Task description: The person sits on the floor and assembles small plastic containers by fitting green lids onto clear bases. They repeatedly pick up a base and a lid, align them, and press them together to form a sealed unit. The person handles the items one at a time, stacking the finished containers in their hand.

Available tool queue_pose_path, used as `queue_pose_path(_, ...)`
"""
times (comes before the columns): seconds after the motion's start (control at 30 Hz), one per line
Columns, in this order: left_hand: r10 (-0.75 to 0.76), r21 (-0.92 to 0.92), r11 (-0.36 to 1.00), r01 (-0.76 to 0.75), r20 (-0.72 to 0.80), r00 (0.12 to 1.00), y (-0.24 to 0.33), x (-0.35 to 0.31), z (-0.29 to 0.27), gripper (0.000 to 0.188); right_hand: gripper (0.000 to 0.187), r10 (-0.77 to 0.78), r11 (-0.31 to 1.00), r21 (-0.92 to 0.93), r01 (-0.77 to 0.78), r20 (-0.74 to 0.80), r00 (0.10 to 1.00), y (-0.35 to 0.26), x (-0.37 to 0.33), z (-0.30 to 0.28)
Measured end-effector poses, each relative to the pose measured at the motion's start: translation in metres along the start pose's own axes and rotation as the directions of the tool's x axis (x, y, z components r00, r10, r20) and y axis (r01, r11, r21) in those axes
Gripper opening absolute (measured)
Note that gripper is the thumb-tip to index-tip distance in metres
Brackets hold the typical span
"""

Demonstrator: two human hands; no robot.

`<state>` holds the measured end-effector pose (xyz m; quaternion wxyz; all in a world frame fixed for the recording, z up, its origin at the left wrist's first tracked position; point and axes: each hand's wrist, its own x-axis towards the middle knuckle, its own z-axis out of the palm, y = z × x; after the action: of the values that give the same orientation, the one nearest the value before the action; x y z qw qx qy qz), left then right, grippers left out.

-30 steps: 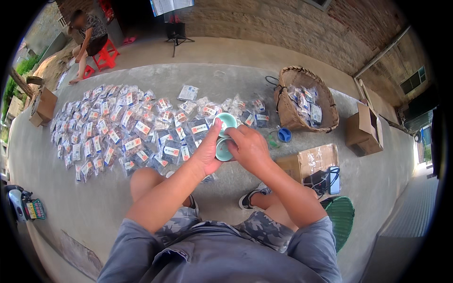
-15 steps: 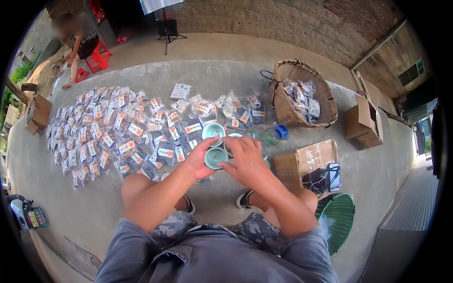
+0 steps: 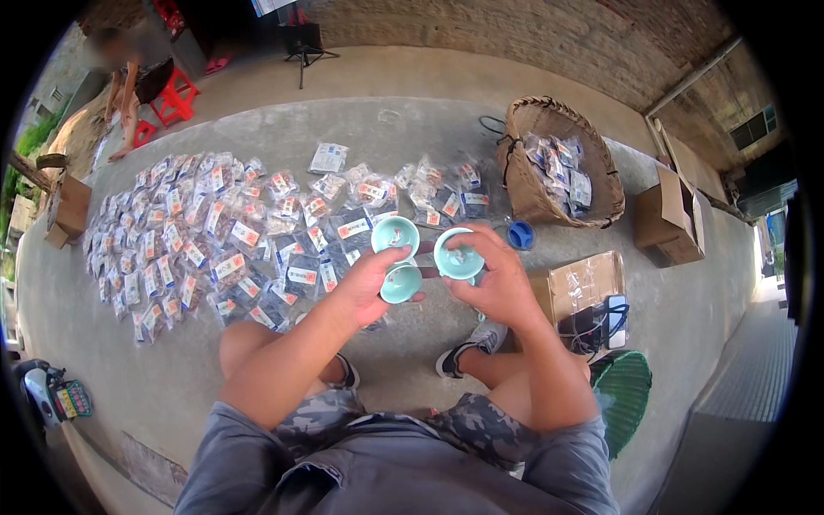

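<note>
My left hand (image 3: 367,287) grips two small pale-green cups, an upper cup (image 3: 395,233) and a lower cup (image 3: 401,283), with the thumb lying where they meet. Both mouths face up, and small reddish marks show inside. Just to the right, my right hand (image 3: 493,279) holds a third pale-green cup (image 3: 458,255) by its rim, thumb and fingers curled round it. This cup is apart from the other two. Beyond and to the left of my hands, many clear packets with white, blue and red labels (image 3: 230,268) cover the concrete ground.
A woven basket (image 3: 524,184) with packets inside stands far right, a blue round container (image 3: 520,234) before it. A cardboard box (image 3: 577,281) beside my right leg bears a phone and cables. A green basket (image 3: 625,399) lies near right. Far left, a person sits by a red stool (image 3: 176,96).
My right hand has moved right with one cup, away from the two in my left hand. The seated person's arm has lifted from near the ground.
</note>
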<state>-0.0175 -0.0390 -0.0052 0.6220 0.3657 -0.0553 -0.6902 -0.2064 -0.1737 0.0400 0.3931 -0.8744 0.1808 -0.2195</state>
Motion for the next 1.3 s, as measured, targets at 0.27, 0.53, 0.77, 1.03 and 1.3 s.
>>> queue_pose_path(0.27, 0.069, 0.493, 0.87, 0.022, -0.166, 0.984, -0.012, 0.004, 0.008, 0.054, 0.065, -0.047, 0.998, -0.048, 0.044, -0.062, 0.997, 0.002, 0.012, 0.015)
queue_pose_path(0.53, 0.273, 0.687, 0.684, -0.244, 0.069, 0.96, -0.024, 0.006, 0.005, 0.072, 0.067, 0.377, 0.902, 0.216, -0.373, 0.021, 0.926, -0.007, 0.0, 0.029)
queue_pose_path(0.77, 0.352, 0.874, 0.378, -0.306, 0.17, 0.92, -0.028, -0.001, 0.012, 0.07, 0.066, 0.429, 0.886, 0.175, -0.429, 0.038, 0.903, -0.002, -0.005, 0.034)
queue_pose_path(1.03, -0.025, -0.239, 0.971, 0.007, -0.072, 0.997, -0.006, 0.015, -0.009, 0.038, 0.064, 0.234, 0.972, 0.068, -0.225, -0.179, 0.956, -0.002, 0.008, 0.006)
queue_pose_path(1.3, -0.084, 0.046, 0.995, 0.087, -0.073, 0.994, -0.014, 0.009, 0.012, 0.051, 0.067, 0.203, 0.976, -0.092, -0.199, 0.028, 0.979, -0.008, 0.002, 0.025)
